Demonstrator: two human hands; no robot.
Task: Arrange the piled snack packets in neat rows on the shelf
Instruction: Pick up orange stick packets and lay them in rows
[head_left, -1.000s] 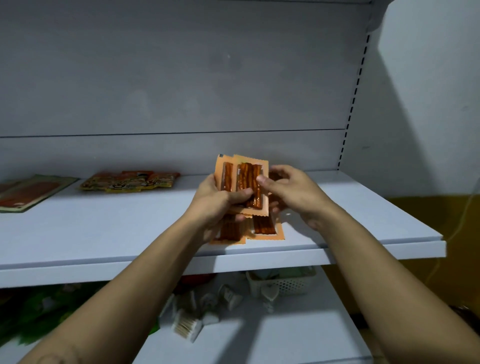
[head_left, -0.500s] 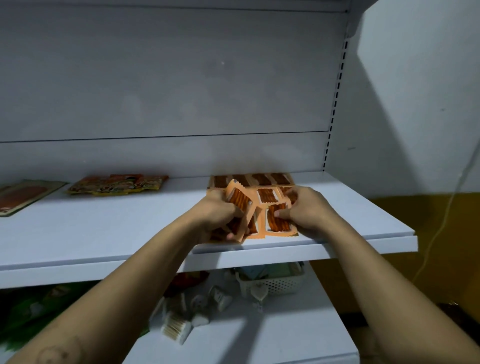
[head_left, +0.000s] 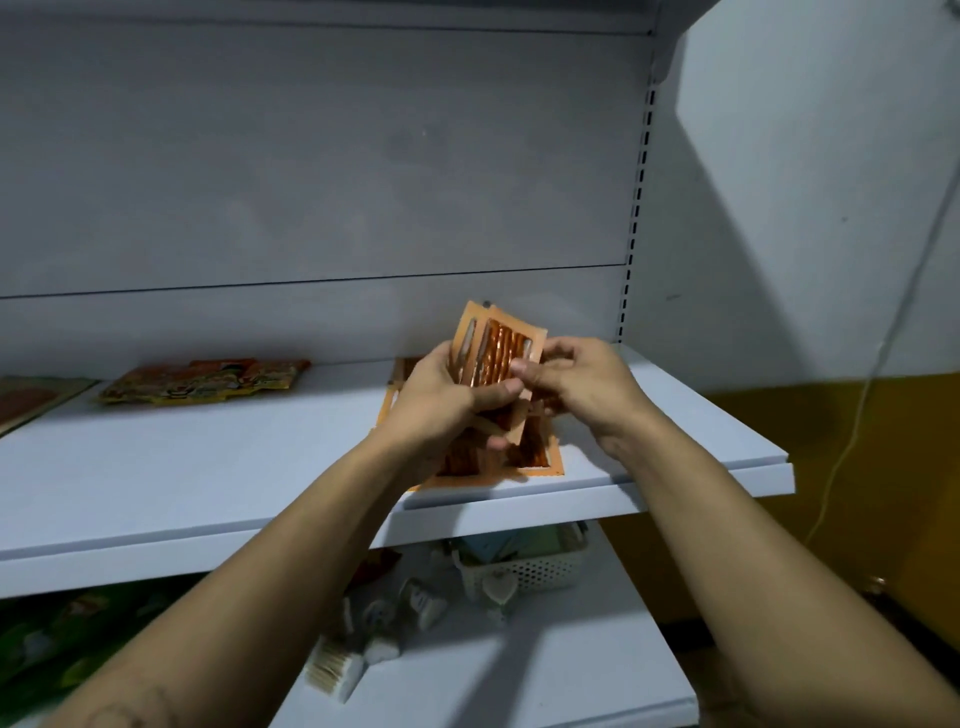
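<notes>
Fingers (head_left: 501, 388) of the left hand (head_left: 441, 410) were curled round the held packets (head_left: 493, 348), a small fan of orange snack packs. The thumb lay across their front and the other fingers were tucked behind, out of sight. The right hand (head_left: 582, 389) pinched the same fan at its right edge, its thumb tip in front and just beside the left thumb, its other fingers bent behind. The held packets stood nearly upright, leaning a little to the right, lifted clear above the shelf (head_left: 208, 467). Reddish-brown sticks showed through their clear windows. At least two overlapped; the exact count could not be told.

Directly beneath the hands, the loose packets (head_left: 543, 460) lay flat on the white shelf close to its front edge, partly covered by the left wrist. An orange edge also showed behind the left hand, nearer the back panel.

Well to the left on the same shelf lay a pile of colourful packets (head_left: 202, 379), and at the far left edge a flat pack (head_left: 31, 400). On the lower shelf (head_left: 519, 675) stood a white perforated basket (head_left: 524, 569) among small, blurred items. A thin cable (head_left: 852, 415) hung down the right-hand wall.
</notes>
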